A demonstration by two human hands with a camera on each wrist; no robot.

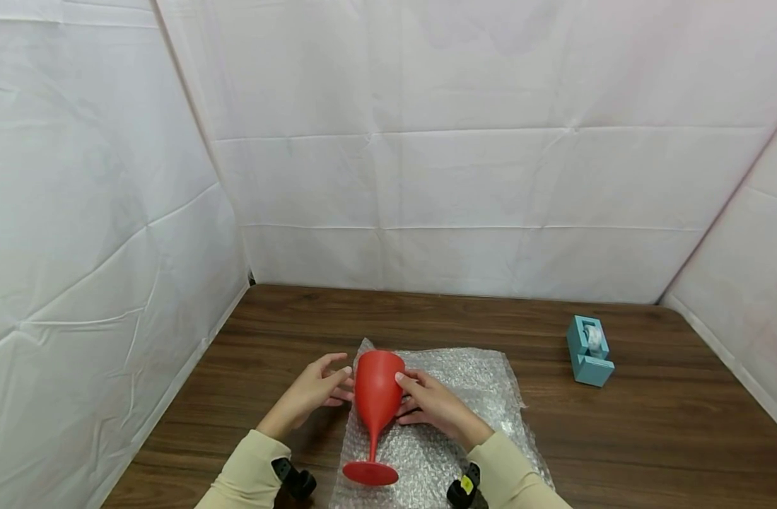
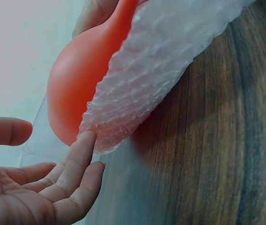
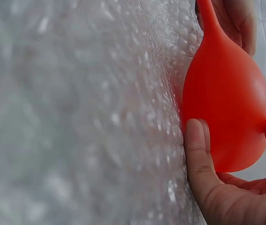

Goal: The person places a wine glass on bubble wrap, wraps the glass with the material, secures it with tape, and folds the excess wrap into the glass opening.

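A red plastic goblet (image 1: 377,396) lies on its side along the left part of a sheet of bubble wrap (image 1: 471,396), its foot towards me and its bowl away. My right hand (image 1: 435,408) holds the bowl from the right, thumb on top and fingers lower down; the right wrist view shows the goblet (image 3: 226,93) between thumb and finger. My left hand (image 1: 314,392) is at the bowl's left side, its fingers spread. In the left wrist view, a fingertip touches the edge of the bubble wrap (image 2: 142,70), while the thumb stands apart from the goblet (image 2: 77,79).
A light blue tape dispenser (image 1: 589,351) with a roll of clear tape stands to the right on the brown wooden table (image 1: 668,396). White cloth walls (image 1: 452,177) enclose the table at the back and both sides.
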